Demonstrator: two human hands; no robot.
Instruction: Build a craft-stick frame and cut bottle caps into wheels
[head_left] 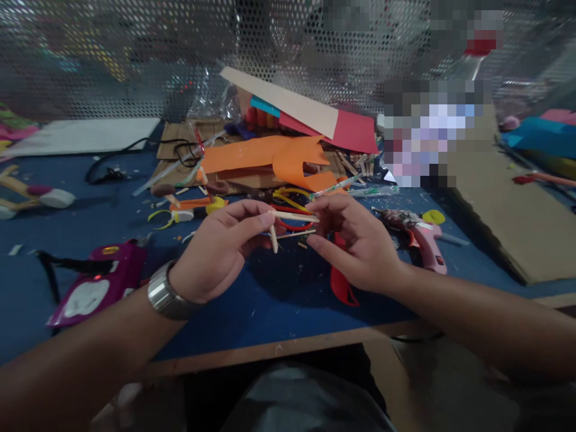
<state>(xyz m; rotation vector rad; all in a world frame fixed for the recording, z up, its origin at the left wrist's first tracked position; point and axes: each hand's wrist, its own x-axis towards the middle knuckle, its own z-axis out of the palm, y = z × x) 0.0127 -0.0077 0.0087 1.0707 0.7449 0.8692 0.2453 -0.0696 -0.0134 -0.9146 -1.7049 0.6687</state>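
Note:
My left hand (229,246), with a silver watch (168,292) at the wrist, pinches a small frame of thin wooden sticks (294,216) at its corner between thumb and forefinger. One stick runs right from that corner, and a short one points down. My right hand (360,243) is at the far end of the long stick, thumb and forefinger apart, fingertips at or beside the stick end. Below lies another thin stick (294,234). Behind the sticks are red and yellow loop-shaped handles (288,195), partly hidden. A red plastic piece (341,285) lies under my right hand.
A pink glue gun (427,243) lies to the right, near a large cardboard sheet (508,210). At left is a purple device (99,279) with a lit red light. Cut orange paper (252,153) lies behind, before a perforated metal panel (135,60). The table's front edge (270,354) is close.

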